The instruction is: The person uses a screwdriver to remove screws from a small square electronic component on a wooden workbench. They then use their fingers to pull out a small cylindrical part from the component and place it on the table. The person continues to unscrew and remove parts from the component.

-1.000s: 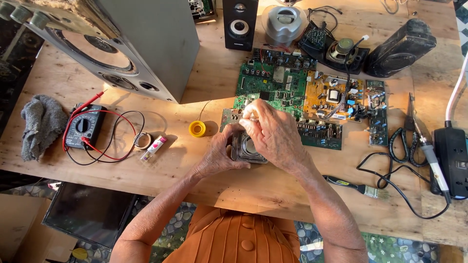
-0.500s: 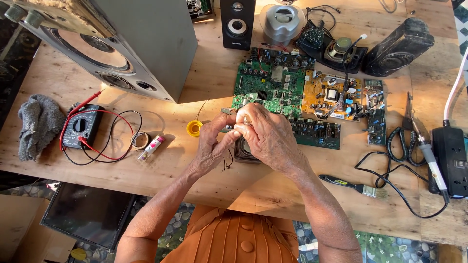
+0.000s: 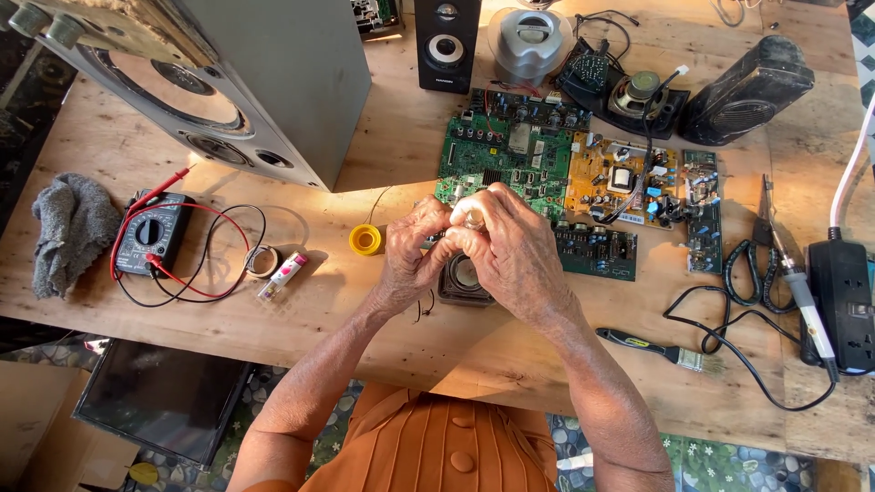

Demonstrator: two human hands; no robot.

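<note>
Both my hands meet over the middle of the wooden table [image 3: 510,355]. My left hand [image 3: 410,255] and my right hand [image 3: 510,251] pinch a small pale object [image 3: 472,217] between their fingertips; what it is stays unclear. Just below the hands a small round dark speaker driver [image 3: 463,278] lies on the table, partly covered by my right hand. Thin dark wires [image 3: 424,305] trail from under the left hand. Behind the hands lie a green circuit board [image 3: 501,150] and an orange-brown circuit board [image 3: 620,178].
A yellow solder spool [image 3: 365,240], a multimeter [image 3: 150,232] with red and black leads, a tape roll [image 3: 263,261] and a grey rag [image 3: 68,232] lie left. A big speaker cabinet [image 3: 228,82] stands back left. Scissors [image 3: 761,241], soldering iron [image 3: 802,301], power strip [image 3: 843,301] and brush [image 3: 661,349] lie right.
My hands have lifted off the small speaker driver and come together, raising the pale object between the fingertips. The driver now shows below them.
</note>
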